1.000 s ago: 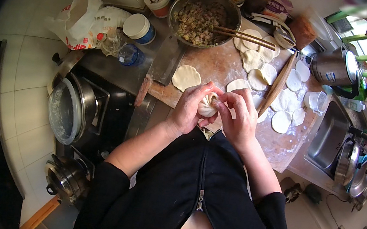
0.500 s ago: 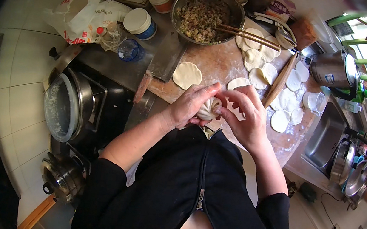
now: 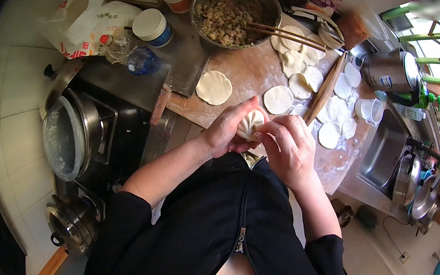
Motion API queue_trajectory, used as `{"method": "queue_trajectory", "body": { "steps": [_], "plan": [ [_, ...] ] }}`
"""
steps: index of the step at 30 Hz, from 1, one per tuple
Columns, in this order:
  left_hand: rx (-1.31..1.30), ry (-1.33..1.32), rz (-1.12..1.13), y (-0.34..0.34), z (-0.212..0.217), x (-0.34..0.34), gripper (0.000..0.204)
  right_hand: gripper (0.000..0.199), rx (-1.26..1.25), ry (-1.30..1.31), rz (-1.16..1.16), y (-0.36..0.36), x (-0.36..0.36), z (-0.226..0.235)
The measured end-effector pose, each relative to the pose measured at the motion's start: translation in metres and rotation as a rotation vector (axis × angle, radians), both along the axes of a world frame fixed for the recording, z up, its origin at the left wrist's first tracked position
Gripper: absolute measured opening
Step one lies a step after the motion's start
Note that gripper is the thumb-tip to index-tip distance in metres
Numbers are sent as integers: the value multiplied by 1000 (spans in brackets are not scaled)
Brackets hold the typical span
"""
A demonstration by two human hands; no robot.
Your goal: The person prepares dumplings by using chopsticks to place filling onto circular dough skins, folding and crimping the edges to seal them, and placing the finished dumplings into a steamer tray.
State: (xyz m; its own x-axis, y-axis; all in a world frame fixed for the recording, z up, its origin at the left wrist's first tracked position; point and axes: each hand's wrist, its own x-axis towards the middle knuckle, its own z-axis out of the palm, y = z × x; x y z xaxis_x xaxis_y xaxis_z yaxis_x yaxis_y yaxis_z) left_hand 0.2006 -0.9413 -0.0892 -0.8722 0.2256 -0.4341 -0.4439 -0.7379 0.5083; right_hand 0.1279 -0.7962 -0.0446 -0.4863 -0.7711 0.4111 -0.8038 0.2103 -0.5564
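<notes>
A pleated bun (image 3: pixel 250 125) of pale dough sits cupped in my left hand (image 3: pixel 224 129), its folds facing up. My right hand (image 3: pixel 292 147) pinches the bun's edge from the other side with thumb and fingertips. Both hands are above the near edge of the floured wooden board (image 3: pixel 250 74). Just beyond them lie two flat dough rounds, one at the left (image 3: pixel 214 88) and one nearer the middle (image 3: pixel 278 99). At the back stands a steel bowl (image 3: pixel 275 8) of chopped filling (image 3: pixel 225 21), with chopsticks (image 3: pixel 289 35) resting across its rim.
A rolling pin (image 3: pixel 326 88) lies among more dough rounds (image 3: pixel 329 135) on the right. Beyond them are a clear plastic cup (image 3: pixel 368 110), a steel kettle (image 3: pixel 388 72) and the sink (image 3: pixel 386 140). Leftward are a stove with a large pot (image 3: pixel 64 136), a white tub (image 3: pixel 149 26) and a blue bottle (image 3: pixel 142 61).
The bun's pleated top has turned more into view as my fingers shift along its edge. The counter and its things appear shifted slightly left as the view moves.
</notes>
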Motion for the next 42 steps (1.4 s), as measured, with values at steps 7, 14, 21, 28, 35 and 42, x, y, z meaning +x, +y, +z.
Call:
{"method": "queue_trajectory", "body": {
  "steps": [7,14,21,28,35,42],
  "plan": [
    [-40,-2,-120,9,1,-11,43,28,6,65,60,20,-4,-6],
    [-57,102,-342,33,-9,-22,51,31,107,-84,-192,50,6,-1],
    [-98,57,-530,81,11,-30,59,22,212,52,-233,109,27,11],
    [-59,76,-274,191,10,1,56,21,35,2,-573,193,77,10],
    [-135,192,-452,344,25,29,55,13,-10,0,-753,343,135,19],
    [-30,147,-654,506,29,29,51,10,-90,-93,-917,498,168,26]
  ]
}}
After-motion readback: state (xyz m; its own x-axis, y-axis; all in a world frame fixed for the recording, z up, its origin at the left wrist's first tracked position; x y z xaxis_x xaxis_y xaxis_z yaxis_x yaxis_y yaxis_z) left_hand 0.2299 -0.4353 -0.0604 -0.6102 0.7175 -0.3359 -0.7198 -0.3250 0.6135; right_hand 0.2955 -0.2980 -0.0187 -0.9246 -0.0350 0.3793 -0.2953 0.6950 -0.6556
